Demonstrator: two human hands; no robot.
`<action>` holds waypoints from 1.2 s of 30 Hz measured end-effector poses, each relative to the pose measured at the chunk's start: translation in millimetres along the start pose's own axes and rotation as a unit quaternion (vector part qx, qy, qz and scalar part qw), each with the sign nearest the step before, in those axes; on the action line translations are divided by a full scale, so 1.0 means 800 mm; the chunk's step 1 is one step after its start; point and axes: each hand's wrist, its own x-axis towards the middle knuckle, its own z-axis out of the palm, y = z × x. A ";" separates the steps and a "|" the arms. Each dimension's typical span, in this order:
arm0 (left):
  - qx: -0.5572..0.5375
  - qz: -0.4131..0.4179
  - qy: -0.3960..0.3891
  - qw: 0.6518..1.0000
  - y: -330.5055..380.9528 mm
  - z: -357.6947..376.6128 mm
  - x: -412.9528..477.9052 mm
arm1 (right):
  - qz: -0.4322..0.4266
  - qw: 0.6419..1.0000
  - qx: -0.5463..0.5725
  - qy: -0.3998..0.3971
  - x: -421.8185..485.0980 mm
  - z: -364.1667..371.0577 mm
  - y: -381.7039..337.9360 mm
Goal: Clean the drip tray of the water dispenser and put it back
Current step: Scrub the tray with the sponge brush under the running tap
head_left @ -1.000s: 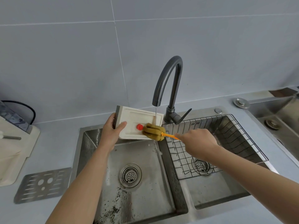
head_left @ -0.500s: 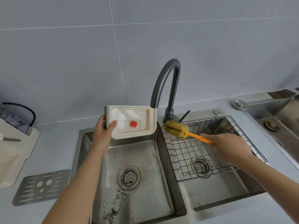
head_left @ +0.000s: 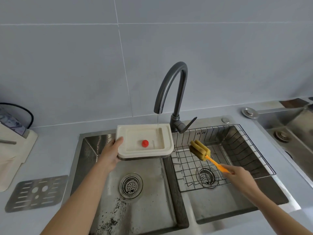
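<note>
Drip tray: the cream drip tray (head_left: 144, 141) is held over the back of the left sink basin (head_left: 135, 192), open side up, nearly level, directly under the spout of the dark faucet (head_left: 171, 92); a thin stream lands near its right end.
Red float: a red float (head_left: 145, 143) sits inside the tray, left of the stream.
Left hand: the left hand (head_left: 111, 155) grips the tray's left edge, thumb on the rim; the fingers under the tray are hidden.
Right hand: the right hand (head_left: 237, 175) is closed around the orange handle of the sponge brush (head_left: 200, 150), right of the faucet; the handle's end is covered by the hand.
Brush head: the yellow sponge head hangs above the wire rack (head_left: 220, 158) in the right basin, apart from the tray.
Metal grate: a slotted metal grate (head_left: 36, 193) lies flat on the worktop (head_left: 55, 141), far left of the faucet.
Cut off: a beige appliance (head_left: 13, 155) at the left frame edge shows only partly.
Open room: the left basin below the tray is free.
</note>
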 end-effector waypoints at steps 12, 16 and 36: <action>-0.011 -0.019 0.010 1.000 0.001 0.012 -0.005 | 0.012 1.000 0.015 -0.007 0.039 0.121 -0.028; -0.009 -0.016 0.010 1.000 -0.001 0.014 -0.005 | 0.007 0.999 -0.048 -0.014 0.043 0.131 -0.038; -0.012 -0.005 0.015 1.000 -0.002 0.019 -0.007 | -0.085 0.951 0.275 -0.115 0.116 0.032 -0.155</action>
